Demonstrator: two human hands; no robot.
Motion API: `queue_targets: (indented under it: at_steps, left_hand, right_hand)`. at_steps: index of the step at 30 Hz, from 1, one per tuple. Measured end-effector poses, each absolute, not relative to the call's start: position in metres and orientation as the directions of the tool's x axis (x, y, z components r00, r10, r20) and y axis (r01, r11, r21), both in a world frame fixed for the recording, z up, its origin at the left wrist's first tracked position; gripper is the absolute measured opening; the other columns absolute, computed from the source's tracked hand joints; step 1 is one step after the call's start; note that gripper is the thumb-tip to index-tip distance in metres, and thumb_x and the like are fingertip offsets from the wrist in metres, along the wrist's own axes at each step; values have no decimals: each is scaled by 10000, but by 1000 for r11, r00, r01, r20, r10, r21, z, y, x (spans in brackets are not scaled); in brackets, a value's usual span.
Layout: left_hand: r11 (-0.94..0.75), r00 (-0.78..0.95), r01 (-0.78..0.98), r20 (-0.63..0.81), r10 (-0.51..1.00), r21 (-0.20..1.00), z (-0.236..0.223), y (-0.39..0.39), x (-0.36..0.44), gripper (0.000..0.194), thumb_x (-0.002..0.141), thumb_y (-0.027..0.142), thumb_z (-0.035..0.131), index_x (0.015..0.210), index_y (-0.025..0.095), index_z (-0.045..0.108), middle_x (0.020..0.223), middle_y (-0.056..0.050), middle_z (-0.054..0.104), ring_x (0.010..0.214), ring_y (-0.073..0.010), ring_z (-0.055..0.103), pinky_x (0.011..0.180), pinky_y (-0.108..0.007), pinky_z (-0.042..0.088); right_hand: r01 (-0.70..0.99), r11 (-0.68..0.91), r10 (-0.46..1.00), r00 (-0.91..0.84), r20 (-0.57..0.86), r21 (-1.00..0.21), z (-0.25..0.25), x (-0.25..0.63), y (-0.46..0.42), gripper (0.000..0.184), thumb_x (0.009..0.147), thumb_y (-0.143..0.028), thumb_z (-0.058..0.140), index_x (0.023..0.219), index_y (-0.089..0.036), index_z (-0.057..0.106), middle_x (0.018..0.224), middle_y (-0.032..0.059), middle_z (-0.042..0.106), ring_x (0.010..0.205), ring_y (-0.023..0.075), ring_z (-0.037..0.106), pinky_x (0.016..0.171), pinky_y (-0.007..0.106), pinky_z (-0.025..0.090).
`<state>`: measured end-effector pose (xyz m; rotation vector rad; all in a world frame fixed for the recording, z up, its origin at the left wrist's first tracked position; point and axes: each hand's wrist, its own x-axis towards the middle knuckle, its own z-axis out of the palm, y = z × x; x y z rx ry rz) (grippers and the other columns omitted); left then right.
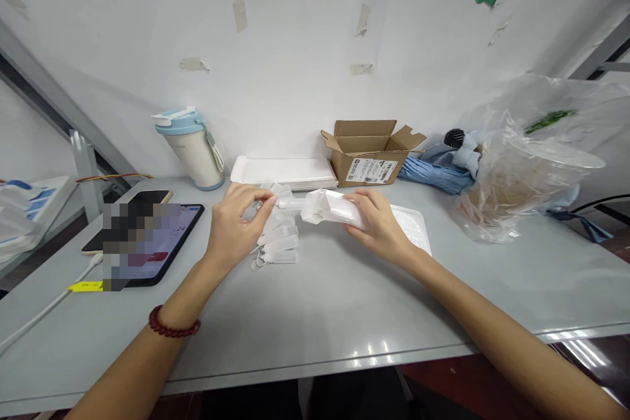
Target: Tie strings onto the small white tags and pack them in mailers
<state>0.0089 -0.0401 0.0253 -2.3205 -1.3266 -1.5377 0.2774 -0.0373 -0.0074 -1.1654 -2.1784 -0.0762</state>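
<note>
Between thumb and index finger, my left hand (241, 213) pinches the end of a small translucent white sleeve-like piece (290, 204). Its other end is at the open mouth of a white padded mailer (339, 209); how far it reaches inside is hidden. My right hand (377, 220) is closed around the mailer, which lies sideways with its mouth facing left. Several similar translucent pieces (279, 256) with thin loops lie on the table below my left hand. Another white padded mailer (413, 226) lies flat, partly behind my right hand.
A stack of white mailers (285, 172) lies against the wall beside an open cardboard box (371, 157). A tumbler (191, 147) stands left, behind two phones (167, 262) and a white cable (44, 318). Blue folded fabric (436, 174) and a plastic-wrapped tub (531, 177) sit right.
</note>
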Motion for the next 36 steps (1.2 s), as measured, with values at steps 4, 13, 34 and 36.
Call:
queue_targets:
  at_steps: [4, 13, 34, 36]
  left_hand:
    - [-644, 165, 676, 779, 605, 358, 23, -40, 11, 116, 846, 223, 558, 765, 203, 638, 748, -8, 669, 761, -169, 570, 725, -318, 462]
    - [-667, 197, 630, 749, 632, 397, 20, -44, 19, 114, 845, 191, 551, 765, 194, 632, 733, -15, 664, 743, -165, 555, 703, -307, 459]
    - [-651, 168, 566, 702, 692, 506, 24, -49, 21, 106, 834, 208, 581, 744, 201, 637, 719, -6, 656, 733, -159, 558, 716, -315, 458]
    - [-663, 188, 550, 699, 690, 507, 23, -50, 23, 96, 835, 198, 587, 753, 198, 637, 731, -7, 661, 734, -155, 560, 727, -316, 456]
  right_hand:
    - [757, 604, 722, -388, 573, -249, -7, 277, -38, 405, 816, -304, 575, 1198, -221, 468, 1161, 120, 512, 1056, 286, 491, 859, 436, 419]
    - [750, 617, 716, -408, 566, -241, -9, 274, -40, 426, 811, -292, 580, 1211, -228, 447, 1172, 117, 500, 1056, 279, 490, 865, 436, 414]
    - [739, 621, 718, -403, 567, -261, -5, 273, -43, 432, 811, -273, 569, 1223, -234, 444, 1171, 115, 500, 1071, 281, 488, 877, 449, 426]
    - [737, 625, 712, -403, 575, -258, -4, 273, -45, 433, 808, -270, 574, 1220, -233, 446, 1168, 113, 502, 1068, 278, 492, 882, 445, 427]
